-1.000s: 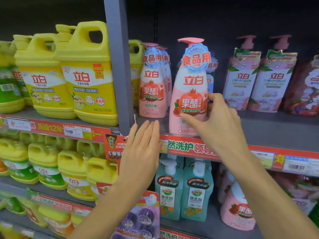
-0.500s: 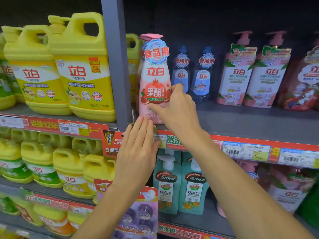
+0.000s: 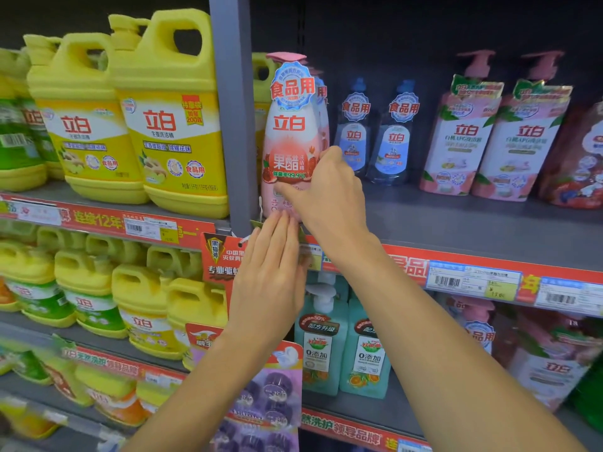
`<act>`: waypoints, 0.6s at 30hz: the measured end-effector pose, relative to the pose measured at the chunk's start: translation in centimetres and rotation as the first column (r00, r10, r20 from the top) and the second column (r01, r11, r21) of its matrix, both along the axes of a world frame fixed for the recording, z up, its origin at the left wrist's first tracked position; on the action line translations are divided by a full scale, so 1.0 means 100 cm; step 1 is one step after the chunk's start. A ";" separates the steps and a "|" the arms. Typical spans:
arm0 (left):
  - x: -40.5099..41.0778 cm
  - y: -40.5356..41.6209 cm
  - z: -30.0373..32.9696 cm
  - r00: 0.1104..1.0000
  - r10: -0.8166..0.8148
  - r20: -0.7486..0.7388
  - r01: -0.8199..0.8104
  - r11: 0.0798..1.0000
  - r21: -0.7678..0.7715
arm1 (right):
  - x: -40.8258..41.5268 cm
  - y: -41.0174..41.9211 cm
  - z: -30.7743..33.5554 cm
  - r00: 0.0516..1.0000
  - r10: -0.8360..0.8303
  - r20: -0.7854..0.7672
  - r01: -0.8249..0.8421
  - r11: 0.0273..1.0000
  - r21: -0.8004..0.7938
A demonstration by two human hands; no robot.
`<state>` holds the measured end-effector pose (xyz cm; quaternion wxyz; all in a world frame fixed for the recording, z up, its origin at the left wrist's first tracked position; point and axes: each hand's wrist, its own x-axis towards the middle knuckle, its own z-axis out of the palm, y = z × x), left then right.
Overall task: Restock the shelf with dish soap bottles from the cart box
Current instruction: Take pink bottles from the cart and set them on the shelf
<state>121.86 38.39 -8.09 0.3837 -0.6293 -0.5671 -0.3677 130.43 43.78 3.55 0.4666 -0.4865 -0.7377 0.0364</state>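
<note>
Head view, looking at a shop shelf (image 3: 456,223) of dish soap. Task stage, as judged: one pink bottle (image 3: 288,138) stands upright at the front left end of the grey shelf, centre of the frame, just beside the grey upright post (image 3: 233,125), with at least one more pink bottle directly behind it. Placement appears nearly finished; only final alignment and release seem left. Open shelf space to the right of the bottle suggests further bottles remain to be stocked. The cart box is not in view.

Right hand (image 3: 329,194): grip closed around the lower right side of the pink bottle, thumb across the front label, fingers wrapped behind.

Left hand (image 3: 270,275): fingers straight and together, holding nothing; fingertips lie at the shelf edge, touching or just below the bottle base, which of the two cannot be told.

Surroundings: yellow jugs (image 3: 169,125) at upper left; two blue bottles (image 3: 375,138) further back, right of the pink bottle.
</note>
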 end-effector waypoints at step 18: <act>-0.003 -0.002 0.001 0.999 -0.042 -0.007 0.042 0.998 -0.049 | 0.044 -0.034 -0.052 0.854 -0.154 0.497 0.140 0.988 0.064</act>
